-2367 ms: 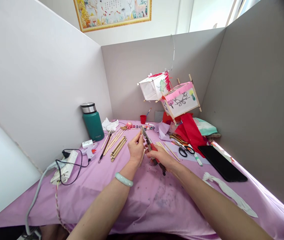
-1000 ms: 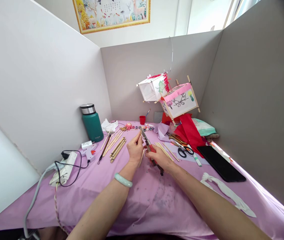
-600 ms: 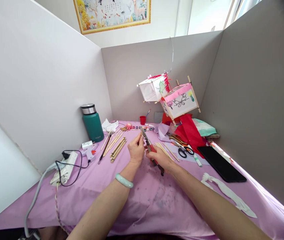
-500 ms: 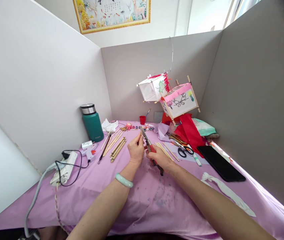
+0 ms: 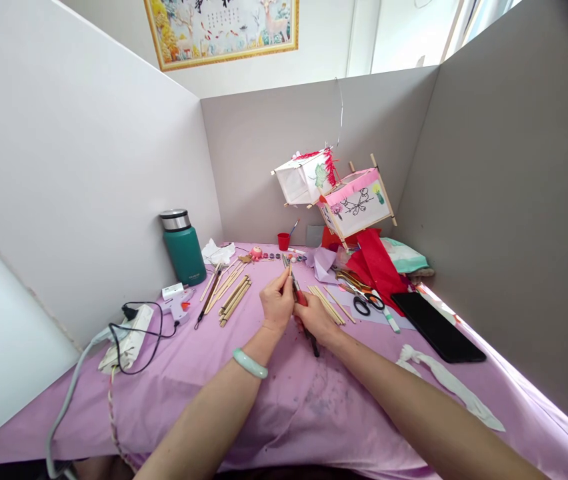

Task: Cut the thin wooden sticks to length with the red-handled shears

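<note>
My right hand (image 5: 317, 319) is closed around red-handled pliers (image 5: 298, 291), whose dark jaws point away from me and whose handle ends stick out below my palm. Close against it, my left hand (image 5: 277, 301) pinches a short wooden stick (image 5: 291, 269) beside the jaws. Most of the stick is hidden by fingers, and I cannot tell whether the jaws grip it. To the left of my hands lies a group of thicker bamboo sticks (image 5: 235, 300). Thin pale sticks (image 5: 327, 305) lie just right of my right hand.
Scissors (image 5: 363, 305), a black phone-like slab (image 5: 437, 327) and red cloth (image 5: 375, 267) lie to the right. Two paper lanterns (image 5: 357, 202) hang at the back. A green bottle (image 5: 184, 250), glue gun (image 5: 178, 307) and power strip (image 5: 127, 337) with cables stand left.
The pliers have swung more upright and my right hand has shifted slightly left. My left hand has moved a little right, so both hands are now closer together.
</note>
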The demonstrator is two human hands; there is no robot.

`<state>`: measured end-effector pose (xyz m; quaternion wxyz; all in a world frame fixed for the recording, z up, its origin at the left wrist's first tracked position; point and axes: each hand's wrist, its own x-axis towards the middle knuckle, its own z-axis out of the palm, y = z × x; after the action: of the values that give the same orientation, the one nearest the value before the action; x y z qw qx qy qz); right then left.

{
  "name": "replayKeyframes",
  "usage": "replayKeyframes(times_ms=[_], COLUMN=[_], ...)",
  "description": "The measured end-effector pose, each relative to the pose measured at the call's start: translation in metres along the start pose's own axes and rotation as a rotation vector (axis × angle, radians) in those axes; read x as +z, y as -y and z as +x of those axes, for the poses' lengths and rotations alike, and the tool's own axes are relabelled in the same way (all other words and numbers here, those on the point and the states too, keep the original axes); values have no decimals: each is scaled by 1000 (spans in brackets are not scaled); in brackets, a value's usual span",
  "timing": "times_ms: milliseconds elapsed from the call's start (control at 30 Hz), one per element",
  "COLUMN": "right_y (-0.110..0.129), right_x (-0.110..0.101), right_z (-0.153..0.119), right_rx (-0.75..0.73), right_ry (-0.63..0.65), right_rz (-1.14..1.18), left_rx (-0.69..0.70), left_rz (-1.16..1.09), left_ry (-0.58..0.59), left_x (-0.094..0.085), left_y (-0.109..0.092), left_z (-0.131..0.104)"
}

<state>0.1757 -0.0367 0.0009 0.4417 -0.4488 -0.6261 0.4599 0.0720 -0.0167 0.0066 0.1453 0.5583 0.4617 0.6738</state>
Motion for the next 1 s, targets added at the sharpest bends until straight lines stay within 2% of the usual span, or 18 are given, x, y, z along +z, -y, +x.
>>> replayKeyframes(times_ms=[133,233,300,433,533,633,1000], right_y=[1,7,9,7,3,2,6], right_x=[-9,-21,-29,-42,-46,-46,-48], right_z=[4,6,8,10,10,9,7], right_rx=[-30,-40,-120,-307,-378,-414,-426], right_ry=[27,-5,-56,-175,-218,-238,-270], right_rz=[-2,35,-93,-564,-794,-927,-1116], left_rx=[-94,-224,-309,-401,-427,-449,-427], left_rz=[-132,-354,-512,-690,-707,-711,-676], left_ry=[6,38,83,183,201,214,267], left_x=[-3,-5,-7,-11,-13,-14,-15], left_y=[1,6,6,3,0,-2,-2], left_z=[5,12,15,19,19,19,18])
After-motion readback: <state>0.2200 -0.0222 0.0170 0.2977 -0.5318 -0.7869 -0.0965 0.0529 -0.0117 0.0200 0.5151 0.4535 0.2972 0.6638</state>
